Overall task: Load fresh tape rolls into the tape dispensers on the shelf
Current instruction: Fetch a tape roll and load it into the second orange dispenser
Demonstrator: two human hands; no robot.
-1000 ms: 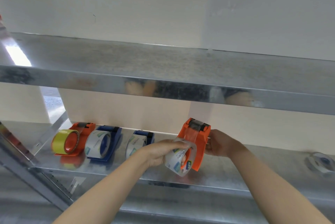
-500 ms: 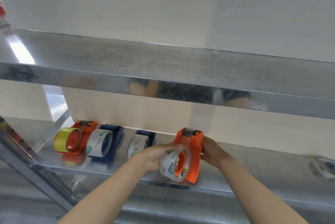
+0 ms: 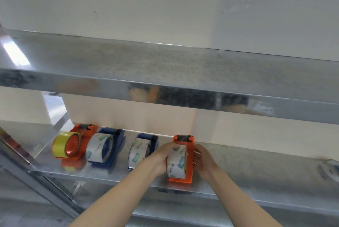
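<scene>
An orange tape dispenser (image 3: pixel 189 155) stands upright on the metal shelf (image 3: pixel 256 171), loaded with a clear tape roll (image 3: pixel 176 164). My left hand (image 3: pixel 161 158) grips the roll from the left side. My right hand (image 3: pixel 203 162) holds the dispenser's right side, fingers curled against it. Left of them stand three loaded dispensers: an orange one (image 3: pixel 86 133) with a yellow roll (image 3: pixel 64 144), a blue one (image 3: pixel 113 138) with a clear roll (image 3: pixel 99 147), and another blue one (image 3: pixel 148 138) with a clear roll (image 3: pixel 137 153).
A loose clear tape roll (image 3: pixel 330 169) lies at the shelf's far right. An upper metal shelf (image 3: pixel 165 83) overhangs the work area. A slanted metal upright (image 3: pixel 36 177) runs along the left. A white wall backs the shelves.
Both hands have lowered the orange dispenser from tilted in the air to upright on the shelf, beside the blue one. The camera tilted slightly.
</scene>
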